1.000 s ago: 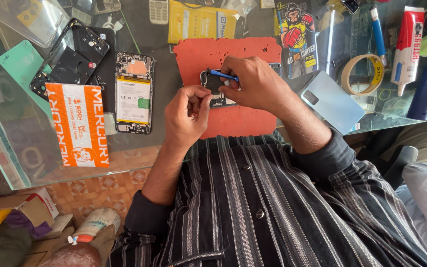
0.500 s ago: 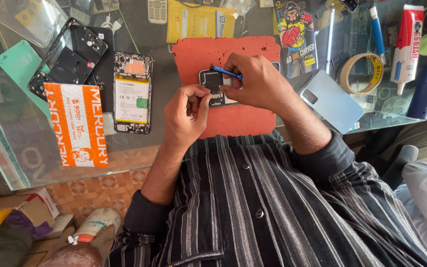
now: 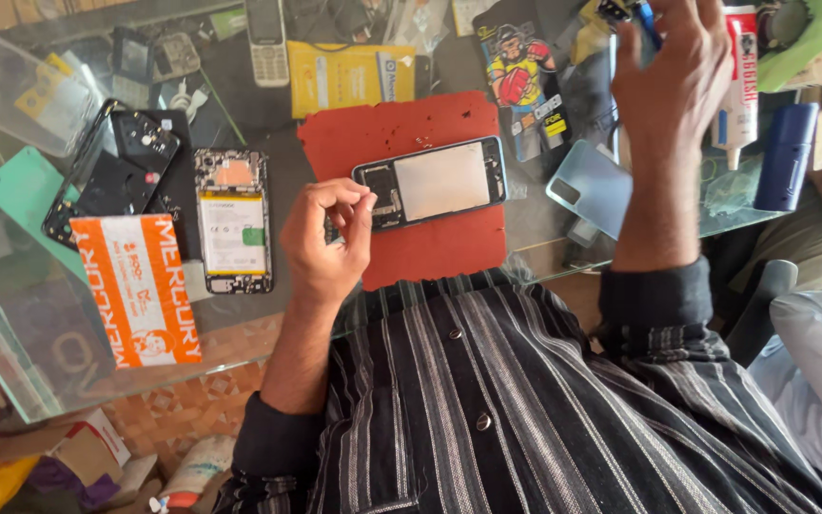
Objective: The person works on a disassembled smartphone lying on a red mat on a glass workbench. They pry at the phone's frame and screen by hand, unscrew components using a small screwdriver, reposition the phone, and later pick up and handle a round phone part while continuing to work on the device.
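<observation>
Nearest the wearer, the left hand [image 3: 327, 238] rested at the near-left corner of the red work mat [image 3: 401, 133], its fingers curled and the thumb and forefinger pinched together. Whether a small part was held in that pinch could not be determined. The placement appeared to steady the work at that corner of the mat.

The opened phone [image 3: 432, 183] lay flat across the middle of the mat, back cover removed and internals facing up, its left end just beside the left fingertips. The mat likely served to keep the phone from sliding on the glass table [image 3: 268, 314].

To the left on the glass lay a second opened phone [image 3: 232, 221] with its battery exposed, next to an orange-and-white box [image 3: 137, 290] and a black phone frame [image 3: 111, 176].

Farther away, the right hand [image 3: 670, 81] was raised above the far-right clutter, fingers gathered around a blue-handled tool [image 3: 647, 19]; only the tip of the tool showed. A light-blue back cover [image 3: 592, 186] lay below it.

Compared with half a second earlier, the right hand had lifted off the phone and carried the tool toward the far right. The phone, previously covered by both hands, was now fully exposed.
</observation>
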